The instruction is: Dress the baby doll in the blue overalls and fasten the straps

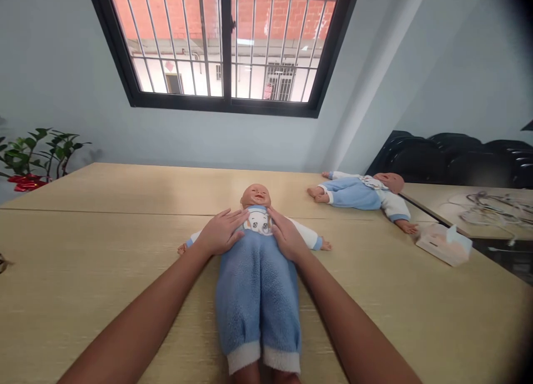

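A baby doll [259, 273] in fuzzy blue trousers and a white top with a printed animal face lies on its back on the wooden table [125, 306], head away from me. Its arms spread out to both sides. My left hand [222, 231] rests flat on the left side of the doll's chest, fingers stretched out. On the opposite side of the chest lies my right hand [286, 233], also with straight fingers. Neither hand grips the doll; both touch its clothing near the shoulders.
A second doll [353, 192] in similar clothes lies at the back right. Near its hand stands a tissue box [444, 244]. Tangled white cables [495, 206] are on another table at the right, before black chairs [441, 156]. A potted plant [37, 153] is at the left.
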Demonstrator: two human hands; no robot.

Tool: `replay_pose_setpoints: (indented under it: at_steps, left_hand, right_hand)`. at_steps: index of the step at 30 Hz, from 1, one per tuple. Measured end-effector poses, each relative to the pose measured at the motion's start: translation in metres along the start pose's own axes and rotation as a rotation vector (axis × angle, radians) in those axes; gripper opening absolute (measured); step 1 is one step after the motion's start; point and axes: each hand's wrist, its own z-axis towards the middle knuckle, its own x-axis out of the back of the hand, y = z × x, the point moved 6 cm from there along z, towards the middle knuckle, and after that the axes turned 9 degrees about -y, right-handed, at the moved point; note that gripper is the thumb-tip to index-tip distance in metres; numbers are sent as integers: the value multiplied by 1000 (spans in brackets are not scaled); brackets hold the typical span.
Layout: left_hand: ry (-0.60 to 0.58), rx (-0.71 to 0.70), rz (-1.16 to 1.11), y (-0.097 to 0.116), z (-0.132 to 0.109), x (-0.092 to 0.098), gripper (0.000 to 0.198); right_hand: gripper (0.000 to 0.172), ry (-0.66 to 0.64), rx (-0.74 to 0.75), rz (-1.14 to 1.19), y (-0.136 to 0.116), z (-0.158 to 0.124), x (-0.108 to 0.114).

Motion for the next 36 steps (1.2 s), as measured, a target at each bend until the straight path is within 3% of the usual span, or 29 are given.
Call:
replay_pose_setpoints:
  at_steps: [5,10,16,18,20,23,26,29,33,36]
  left_hand:
    - [25,41,14,-3,-6,-3,58]
    - [42,108,80,-3,-6,5,64]
    - [-185,431,-48,-48,-25,12,59]
    - [-197,478,-142,-57,-28,16,64]
    - [-158,442,-273,-55,-22,20,67]
    - [-126,324,-493,-44,-6,19,69]
    - [-164,350,-576,-46,4,9,75]
    - [-181,418,-569,-58,4,1,78]
    - [-183,407,-540,-64,1,-2,67]
    - [-156,386,-517,-61,1,1,60]
  right_hand:
    - [61,-30,-50,-51,7,-8,-4]
    - [58,11,-107,-185,6,-11,5]
    - [48,-83,-371,-371,28,-19,22]
    - [46,-40,-341,-415,26,-18,27]
    - [45,-5,-223,-426,18,-14,26]
    - [46,-81,-121,-383,11,-8,15]
    - [45,-149,-214,-364,18,-6,11]
    - [47,-136,-259,-377,21,-6,12]
    - [46,-157,-240,-384,20,-7,9]
    - [47,-75,-229,-419,18,-8,11]
